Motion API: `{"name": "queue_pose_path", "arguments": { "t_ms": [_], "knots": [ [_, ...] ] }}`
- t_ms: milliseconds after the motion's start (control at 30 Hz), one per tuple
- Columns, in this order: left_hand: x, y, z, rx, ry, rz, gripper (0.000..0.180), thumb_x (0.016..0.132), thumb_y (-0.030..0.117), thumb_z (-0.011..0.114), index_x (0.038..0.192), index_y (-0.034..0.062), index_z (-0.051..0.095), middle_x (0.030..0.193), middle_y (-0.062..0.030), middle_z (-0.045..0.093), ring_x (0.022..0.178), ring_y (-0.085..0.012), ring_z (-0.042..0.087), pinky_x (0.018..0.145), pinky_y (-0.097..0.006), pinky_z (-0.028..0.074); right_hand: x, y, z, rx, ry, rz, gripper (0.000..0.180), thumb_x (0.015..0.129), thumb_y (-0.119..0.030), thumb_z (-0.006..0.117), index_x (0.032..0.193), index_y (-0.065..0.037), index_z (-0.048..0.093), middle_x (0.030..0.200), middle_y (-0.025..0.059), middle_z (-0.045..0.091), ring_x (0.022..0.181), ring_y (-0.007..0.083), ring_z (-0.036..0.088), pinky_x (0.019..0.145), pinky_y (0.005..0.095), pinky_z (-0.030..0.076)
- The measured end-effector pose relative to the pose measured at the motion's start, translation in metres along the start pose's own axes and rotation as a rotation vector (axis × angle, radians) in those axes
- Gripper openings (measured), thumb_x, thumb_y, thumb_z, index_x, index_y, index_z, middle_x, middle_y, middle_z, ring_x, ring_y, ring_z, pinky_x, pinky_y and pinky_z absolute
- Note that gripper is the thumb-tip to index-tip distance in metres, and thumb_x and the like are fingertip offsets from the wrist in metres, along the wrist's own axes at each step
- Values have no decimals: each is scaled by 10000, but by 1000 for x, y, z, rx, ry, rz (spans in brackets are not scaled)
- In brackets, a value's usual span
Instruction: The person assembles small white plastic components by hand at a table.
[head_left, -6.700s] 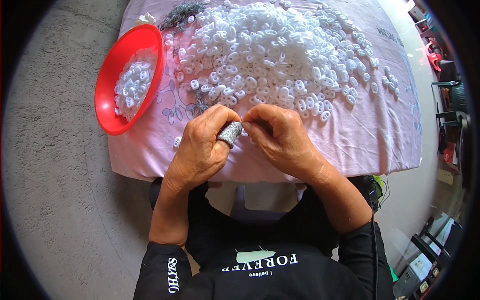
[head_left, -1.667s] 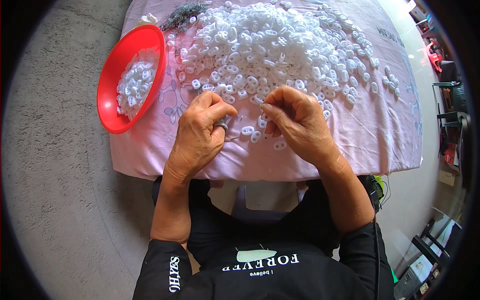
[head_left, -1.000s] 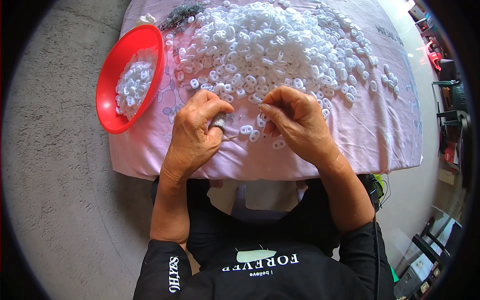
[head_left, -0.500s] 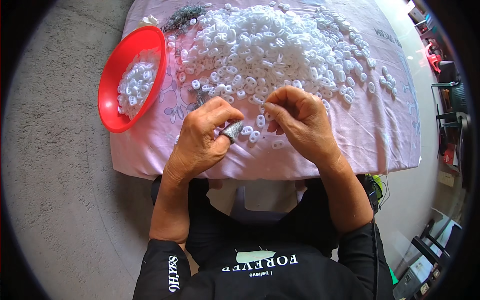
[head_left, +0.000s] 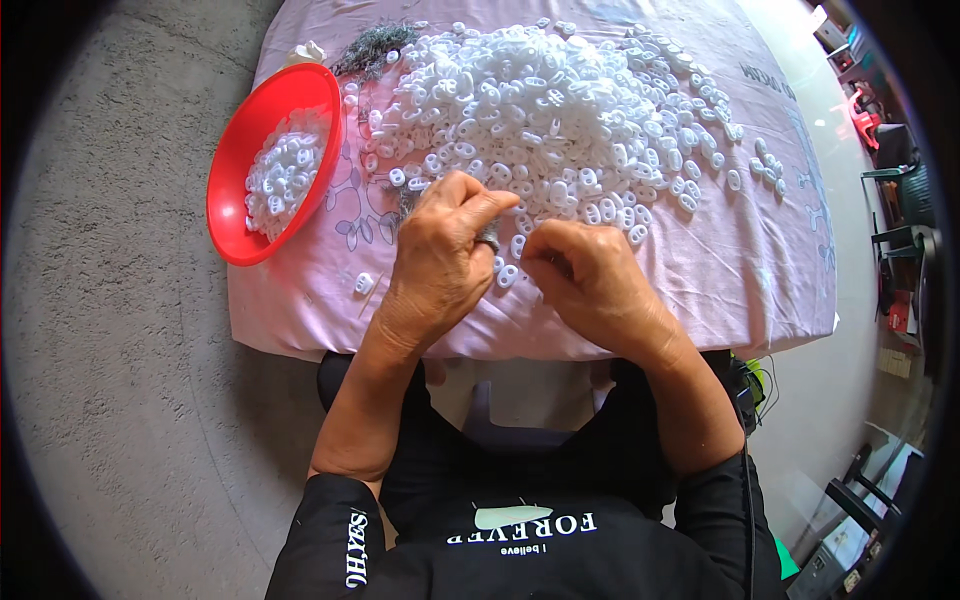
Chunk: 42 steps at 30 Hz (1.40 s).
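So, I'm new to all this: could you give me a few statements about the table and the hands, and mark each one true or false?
1. A grey tangle lies by the far left of the big white pile. True.
2. The red bowl has white pieces in it. True.
3. The bowl stands to the right of the pile. False: it is on the left.
4. A grey wrap shows on the left hand. True.
5. The pile rests on a dark green cloth. False: the pink cloth lies under it.
6. Both hands are inside the bowl. False: the left hand and the right hand are outside it.
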<state>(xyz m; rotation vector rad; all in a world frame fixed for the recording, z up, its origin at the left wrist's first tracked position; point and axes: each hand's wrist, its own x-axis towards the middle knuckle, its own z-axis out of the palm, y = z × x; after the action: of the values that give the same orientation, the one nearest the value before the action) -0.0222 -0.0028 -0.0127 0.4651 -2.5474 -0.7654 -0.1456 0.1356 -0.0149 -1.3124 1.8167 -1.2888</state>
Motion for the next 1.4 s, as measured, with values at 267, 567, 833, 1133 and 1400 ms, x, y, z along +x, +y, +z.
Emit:
{"name": "queue_pose_path", "arguments": {
  "t_ms": [267,567,833,1133,1400],
  "knots": [
    [7,-14,8,85,-85,-27,471,673,-65,542,1091,104,682,896,-114,572,860,-310,582,781,-394,487,-3,7,12,59,-3,-95,44,792,11,591,829,30,601,741,207,630,717,369,645,632,410,508],
    [21,-17,9,119,48,-93,596,710,-104,534,1272,91,577,859,-108,581,723,-219,567,696,-321,487,-10,-3,8,149,-42,-107,44,786,-12,579,804,18,605,719,203,626,695,365,647,619,412,500],
    [38,9,23,129,-95,-119,492,715,-69,443,1174,-7,608,1042,-176,666,936,-253,657,836,-320,518,-24,-1,-6,167,-248,-188,71,796,-37,600,848,9,611,759,173,635,700,332,639,630,389,491],
    [55,46,40,75,-207,-161,478,722,-44,471,1179,-8,604,895,-157,678,775,-214,655,745,-317,521,-38,5,5,124,-349,-291,80,792,-50,563,806,5,620,727,190,633,714,358,640,654,415,493],
    [55,65,58,108,-290,-12,447,766,-40,528,1209,-6,572,821,-136,654,731,-173,633,696,-312,518,-44,3,0,104,-370,-396,102,741,-60,578,765,16,643,716,240,626,716,400,640,651,464,493]
  ]
}}
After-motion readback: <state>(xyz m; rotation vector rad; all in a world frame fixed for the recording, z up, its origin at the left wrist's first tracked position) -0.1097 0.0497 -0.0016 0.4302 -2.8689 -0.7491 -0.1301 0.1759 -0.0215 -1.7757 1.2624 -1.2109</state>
